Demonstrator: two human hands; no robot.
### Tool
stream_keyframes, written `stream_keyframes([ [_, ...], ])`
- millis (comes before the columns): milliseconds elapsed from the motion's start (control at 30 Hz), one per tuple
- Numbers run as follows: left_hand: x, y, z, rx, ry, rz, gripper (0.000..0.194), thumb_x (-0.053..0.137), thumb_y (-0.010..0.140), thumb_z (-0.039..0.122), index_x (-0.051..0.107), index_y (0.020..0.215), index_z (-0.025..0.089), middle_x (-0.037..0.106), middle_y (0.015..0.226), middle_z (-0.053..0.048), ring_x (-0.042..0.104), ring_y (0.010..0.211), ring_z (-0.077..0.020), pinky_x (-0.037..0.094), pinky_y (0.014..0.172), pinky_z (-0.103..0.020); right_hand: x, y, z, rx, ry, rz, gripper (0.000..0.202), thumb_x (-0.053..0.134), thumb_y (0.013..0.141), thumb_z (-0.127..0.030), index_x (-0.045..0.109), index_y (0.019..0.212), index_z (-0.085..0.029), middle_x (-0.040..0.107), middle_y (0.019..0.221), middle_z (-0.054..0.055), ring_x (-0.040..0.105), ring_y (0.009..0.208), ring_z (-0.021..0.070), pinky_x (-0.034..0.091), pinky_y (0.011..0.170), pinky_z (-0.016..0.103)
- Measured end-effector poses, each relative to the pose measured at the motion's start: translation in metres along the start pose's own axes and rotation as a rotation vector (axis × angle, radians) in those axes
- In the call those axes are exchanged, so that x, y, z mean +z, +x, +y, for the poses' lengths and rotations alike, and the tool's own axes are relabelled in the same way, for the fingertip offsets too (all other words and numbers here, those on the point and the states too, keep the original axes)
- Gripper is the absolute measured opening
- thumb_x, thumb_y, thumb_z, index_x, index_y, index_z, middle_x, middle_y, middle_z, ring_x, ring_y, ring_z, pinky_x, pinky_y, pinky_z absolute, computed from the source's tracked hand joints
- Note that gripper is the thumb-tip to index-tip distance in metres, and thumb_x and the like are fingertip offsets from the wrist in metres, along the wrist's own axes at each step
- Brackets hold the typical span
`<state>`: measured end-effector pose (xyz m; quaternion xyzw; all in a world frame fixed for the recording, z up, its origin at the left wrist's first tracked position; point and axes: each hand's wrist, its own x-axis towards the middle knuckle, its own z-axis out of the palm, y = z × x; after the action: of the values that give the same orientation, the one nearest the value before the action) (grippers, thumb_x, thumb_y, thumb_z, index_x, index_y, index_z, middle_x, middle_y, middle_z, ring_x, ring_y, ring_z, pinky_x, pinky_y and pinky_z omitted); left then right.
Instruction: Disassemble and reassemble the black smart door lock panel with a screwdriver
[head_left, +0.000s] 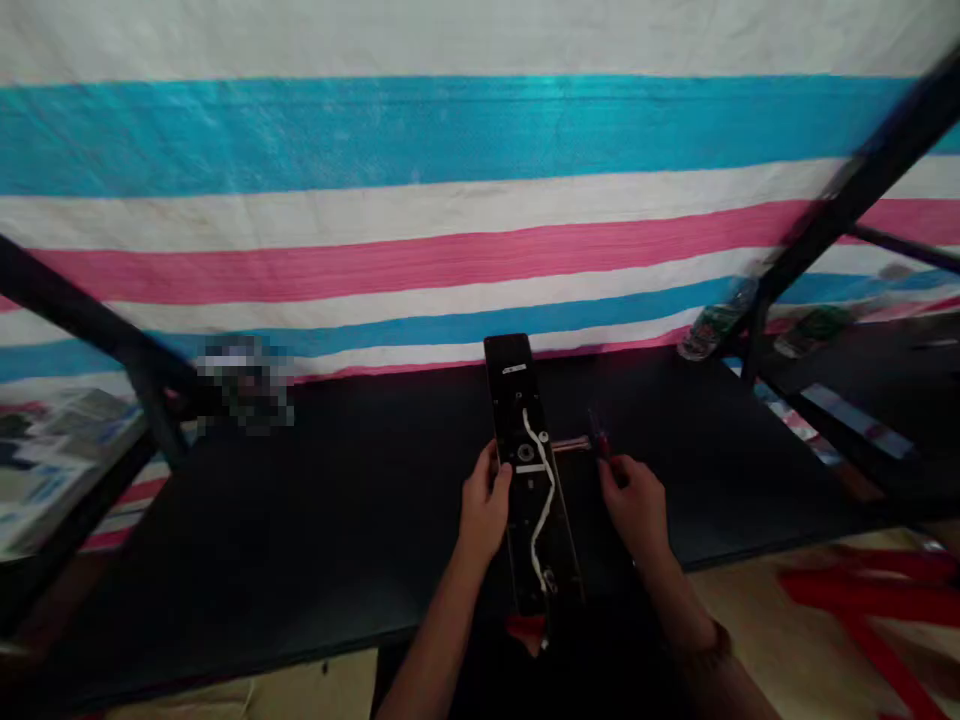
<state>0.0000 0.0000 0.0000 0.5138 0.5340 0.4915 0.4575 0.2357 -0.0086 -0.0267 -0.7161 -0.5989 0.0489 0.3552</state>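
In the head view, my left hand (487, 503) is closed on the left edge of a long, narrow black panel (559, 530), its thumb on the upper face. A white cable (551, 490) runs down the panel, along with small round fittings and pale labels. At the near end a red piece (528, 630) shows, its kind unclear. My right hand (636, 500), right of the panel and apart from it, pinches a slim red-handled tool that looks like a screwdriver (602, 440). Between the panel and this tool lies a thin copper-coloured strip (571, 443).
The panel is over a black table (337, 520) with a striped sheet (450, 260) behind. Dark metal posts (840, 200) rise at both sides. A plastic bottle (705, 330) lies at the back right, and a blurred-out object (247, 385) sits back left. Red bars (877, 595) stand at lower right.
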Motion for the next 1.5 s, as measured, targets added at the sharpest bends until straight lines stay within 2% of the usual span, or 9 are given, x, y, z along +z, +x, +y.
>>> stream_keyframes([
  [200,0.0047,0.0019,-0.0027,-0.016,0.008,0.021,0.052,0.050,0.098,0.044,0.054,0.141,0.015,0.074,0.121,-0.011,0.068,0.114,-0.0252,0.051,0.101,-0.039,-0.0002,0.0005,-0.0022,-0.014,-0.026,-0.029,0.033,0.051,0.096,-0.043,0.067,0.080,-0.019,0.070,0.077,0.008,0.058,0.073,0.0233,0.037,0.071,0.034],
  [367,0.0049,0.0015,-0.0020,-0.020,-0.024,0.021,0.051,0.047,0.099,0.041,0.053,0.143,0.016,0.070,0.132,-0.011,0.065,0.123,-0.0253,0.048,0.106,-0.040,-0.0010,0.0003,-0.0045,0.001,-0.024,-0.030,0.029,0.052,0.096,-0.040,0.069,0.088,-0.018,0.071,0.083,0.009,0.060,0.080,0.0257,0.040,0.075,0.037],
  [667,0.0046,0.0011,0.0005,-0.023,-0.010,0.029,0.048,0.044,0.100,0.041,0.056,0.141,0.018,0.068,0.136,-0.010,0.063,0.128,-0.0254,0.048,0.108,-0.039,-0.0021,0.0014,-0.0042,-0.007,0.098,0.010,0.025,0.055,0.092,-0.033,0.068,0.107,-0.017,0.074,0.105,0.013,0.065,0.098,0.0297,0.047,0.088,0.046],
  [767,0.0042,0.0010,0.0014,-0.029,-0.016,0.025,0.048,0.044,0.100,0.041,0.056,0.141,0.018,0.069,0.135,-0.010,0.064,0.126,-0.0255,0.049,0.107,-0.039,-0.0020,0.0015,-0.0024,-0.014,0.145,0.004,0.026,0.056,0.091,-0.031,0.068,0.110,-0.018,0.074,0.108,0.013,0.066,0.101,0.0297,0.048,0.091,0.048],
  [900,0.0040,0.0012,0.0023,-0.024,-0.026,0.024,0.048,0.043,0.101,0.041,0.056,0.141,0.017,0.068,0.137,-0.011,0.065,0.125,-0.0252,0.051,0.104,-0.039,-0.0028,0.0028,-0.0009,-0.022,0.243,0.077,0.028,0.054,0.091,-0.030,0.067,0.112,-0.018,0.070,0.121,0.016,0.063,0.115,0.0297,0.048,0.100,0.049],
  [967,0.0041,0.0013,0.0024,-0.023,-0.020,0.026,0.048,0.042,0.101,0.039,0.056,0.141,0.017,0.067,0.139,-0.011,0.064,0.126,-0.0252,0.051,0.104,-0.039,-0.0036,0.0034,-0.0012,0.013,0.262,0.089,0.026,0.054,0.092,-0.031,0.068,0.110,-0.018,0.070,0.117,0.015,0.065,0.111,0.0292,0.050,0.097,0.048],
  [1100,0.0046,0.0009,0.0021,-0.024,-0.020,0.022,0.048,0.040,0.101,0.037,0.055,0.143,0.018,0.067,0.138,-0.010,0.063,0.127,-0.0242,0.049,0.106,-0.038,-0.0039,0.0039,-0.0039,0.016,0.215,0.007,0.022,0.053,0.093,-0.032,0.069,0.100,-0.019,0.073,0.100,0.012,0.066,0.094,0.0279,0.052,0.089,0.047],
  [1300,0.0051,0.0001,0.0011,-0.045,-0.041,0.022,0.050,0.041,0.101,0.039,0.055,0.143,0.016,0.067,0.138,-0.011,0.064,0.126,-0.0242,0.050,0.106,-0.038,-0.0020,0.0043,-0.0068,-0.079,0.133,-0.012,0.021,0.053,0.094,-0.028,0.071,0.098,-0.020,0.072,0.105,0.012,0.065,0.100,0.0283,0.050,0.093,0.047],
  [1500,0.0051,0.0001,0.0003,-0.013,-0.019,0.026,0.048,0.041,0.102,0.038,0.055,0.143,0.018,0.067,0.139,-0.009,0.060,0.132,-0.0229,0.044,0.112,-0.037,-0.0011,0.0034,-0.0060,-0.119,0.095,-0.072,0.025,0.053,0.094,-0.027,0.070,0.111,-0.020,0.071,0.122,0.013,0.063,0.113,0.0291,0.047,0.100,0.049],
])
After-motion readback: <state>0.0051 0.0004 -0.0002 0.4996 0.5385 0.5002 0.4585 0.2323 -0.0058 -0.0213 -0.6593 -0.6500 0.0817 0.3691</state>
